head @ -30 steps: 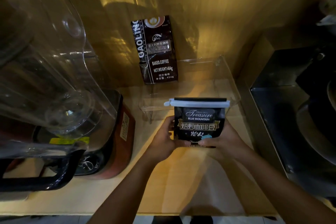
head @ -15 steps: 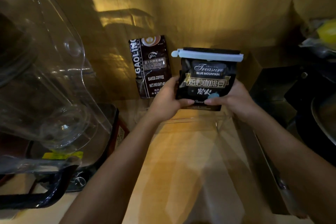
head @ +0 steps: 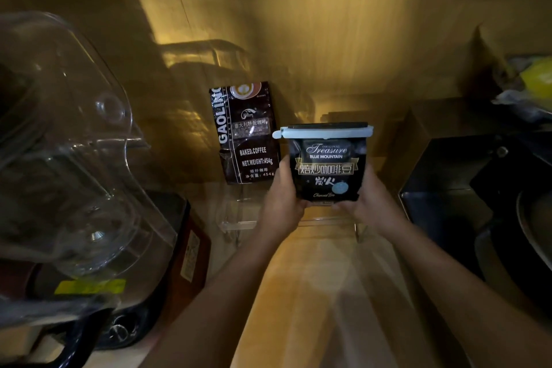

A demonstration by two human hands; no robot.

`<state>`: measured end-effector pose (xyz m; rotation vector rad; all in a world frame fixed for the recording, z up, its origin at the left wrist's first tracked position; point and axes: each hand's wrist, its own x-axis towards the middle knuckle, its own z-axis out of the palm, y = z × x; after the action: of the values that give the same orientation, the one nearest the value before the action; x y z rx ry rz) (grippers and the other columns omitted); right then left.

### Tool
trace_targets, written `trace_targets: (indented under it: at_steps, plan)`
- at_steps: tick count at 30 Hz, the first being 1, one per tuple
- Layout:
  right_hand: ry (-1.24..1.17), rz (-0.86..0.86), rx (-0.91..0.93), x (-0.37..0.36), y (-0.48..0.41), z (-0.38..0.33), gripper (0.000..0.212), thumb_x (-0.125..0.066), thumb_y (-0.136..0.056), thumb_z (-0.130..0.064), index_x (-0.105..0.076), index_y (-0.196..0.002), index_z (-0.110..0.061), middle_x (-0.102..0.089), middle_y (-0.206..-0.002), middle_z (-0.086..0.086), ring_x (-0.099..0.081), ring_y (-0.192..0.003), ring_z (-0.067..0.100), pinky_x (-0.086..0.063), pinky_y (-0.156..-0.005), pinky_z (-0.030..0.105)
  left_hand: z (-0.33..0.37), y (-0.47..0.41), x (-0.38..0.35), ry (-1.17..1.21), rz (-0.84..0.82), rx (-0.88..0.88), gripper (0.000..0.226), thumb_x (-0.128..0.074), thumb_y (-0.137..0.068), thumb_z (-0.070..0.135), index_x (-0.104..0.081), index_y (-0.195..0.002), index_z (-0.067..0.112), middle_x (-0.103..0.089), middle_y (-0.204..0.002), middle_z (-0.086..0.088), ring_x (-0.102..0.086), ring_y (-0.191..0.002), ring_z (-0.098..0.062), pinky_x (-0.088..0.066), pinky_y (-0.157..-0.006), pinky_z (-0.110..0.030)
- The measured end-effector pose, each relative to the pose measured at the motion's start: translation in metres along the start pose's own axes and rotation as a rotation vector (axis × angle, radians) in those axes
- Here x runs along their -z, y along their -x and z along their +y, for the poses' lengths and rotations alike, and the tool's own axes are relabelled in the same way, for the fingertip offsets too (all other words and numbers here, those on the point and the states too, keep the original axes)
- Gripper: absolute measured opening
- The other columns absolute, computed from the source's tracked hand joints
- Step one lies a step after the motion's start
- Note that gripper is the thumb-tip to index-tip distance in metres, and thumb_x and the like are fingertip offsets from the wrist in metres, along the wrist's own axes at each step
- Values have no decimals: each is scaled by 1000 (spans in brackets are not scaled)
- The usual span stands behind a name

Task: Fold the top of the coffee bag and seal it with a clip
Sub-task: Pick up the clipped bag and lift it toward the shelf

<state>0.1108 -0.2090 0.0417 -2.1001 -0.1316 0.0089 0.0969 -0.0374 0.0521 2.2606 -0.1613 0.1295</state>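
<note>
A black "Treasure Blue Mountain" coffee bag [head: 327, 167] stands upright at the centre of the head view. Its top is folded over and a pale blue sealing clip [head: 326, 132] lies clamped straight across the fold. My left hand [head: 283, 197] grips the bag's lower left edge. My right hand [head: 366, 200] grips its lower right corner. The bag is held over a clear acrylic stand [head: 239, 222] near the back wall; whether its base touches the stand is hidden by my fingers.
A second dark coffee bag marked GAOLIN [head: 243, 133] leans on the wooden back wall, just left of the held bag. A large clear blender jug [head: 74, 143] on a red-brown base [head: 191, 251] fills the left. A dark appliance [head: 478, 188] sits at right.
Both hands carried the clipped bag away from my body toward the back wall, next to the leaning bag. The grip on both lower corners stayed the same.
</note>
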Motion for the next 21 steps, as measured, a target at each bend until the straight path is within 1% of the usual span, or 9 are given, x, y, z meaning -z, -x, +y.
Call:
trace_targets:
  at_steps: [2, 3, 4, 6, 7, 10, 13, 17, 21]
  plan:
    - [83, 19, 8, -2, -1, 2, 97, -82, -57, -7, -22, -132, -24, -46, -133, 4, -39, -124, 20, -33, -103, 41, -1, 0, -3, -40, 12, -15, 86, -73, -70, -1, -16, -134, 11, -47, -132, -15, -51, -115, -31, -50, -86, -51]
    - [104, 28, 0, -2, -3, 3, 96, -81, -58, -7, -21, -133, -22, -46, -134, 6, -39, -126, 22, -33, -105, 43, -1, 0, -5, -55, 21, -18, 84, -73, -71, -1, -17, -133, 9, -47, -131, -16, -51, -114, -32, -50, -85, -50]
    - [111, 34, -7, -2, -6, 2, 94, -80, -60, -6, -22, -133, -20, -46, -134, 7, -39, -125, 23, -32, -104, 42, 0, -2, -6, -64, 31, -15, 82, -72, -71, -1, -17, -131, 8, -47, -131, -17, -51, -114, -33, -50, -84, -50]
    - [114, 40, -6, 0, -13, 1, 88, -78, -62, -3, -25, -131, -18, -47, -132, 8, -41, -123, 24, -33, -98, 36, 2, -7, -8, -80, 58, -9, 81, -72, -71, -1, -18, -131, 8, -47, -130, -17, -53, -111, -35, -51, -82, -48]
    - [114, 40, 5, 1, -17, 0, 86, -77, -63, -3, -26, -130, -18, -47, -132, 9, -42, -122, 24, -34, -97, 36, 3, -11, -9, -97, 74, -7, 81, -72, -70, -2, -18, -130, 9, -48, -129, -18, -54, -108, -37, -51, -79, -47]
    - [73, 44, 41, 2, -31, -1, 82, -74, -66, -1, -27, -131, -20, -48, -132, 9, -43, -122, 23, -39, -100, 43, 7, -26, -9, -129, 110, 33, 79, -70, -71, -2, -18, -129, 12, -55, -121, -20, -59, -95, -42, -53, -71, -48]
    - [103, 102, 35, 2, -46, 1, 77, -73, -68, -2, -30, -129, -21, -51, -128, 10, -48, -117, 25, -42, -94, 40, 11, -40, -12, -162, 137, 73, 71, -64, -74, -2, -18, -128, 7, -56, -117, -23, -61, -86, -44, -50, -64, -45]
    - [139, 138, 86, 2, -62, 7, 74, -74, -67, -2, -30, -125, -18, -52, -124, 12, -51, -111, 26, -41, -83, 33, 18, -55, -22, -278, 166, 96, 71, -54, -80, -5, -10, -135, -2, -44, -126, -28, -59, -86, -47, -48, -67, -48]
    - [115, 137, 106, 2, -74, 9, 72, -74, -67, -4, -31, -121, -22, -53, -121, 10, -53, -107, 26, -45, -83, 39, 22, -68, -26, -283, 221, 173, 67, -48, -84, -4, -7, -137, 0, -46, -123, -26, -59, -89, -45, -49, -70, -46]
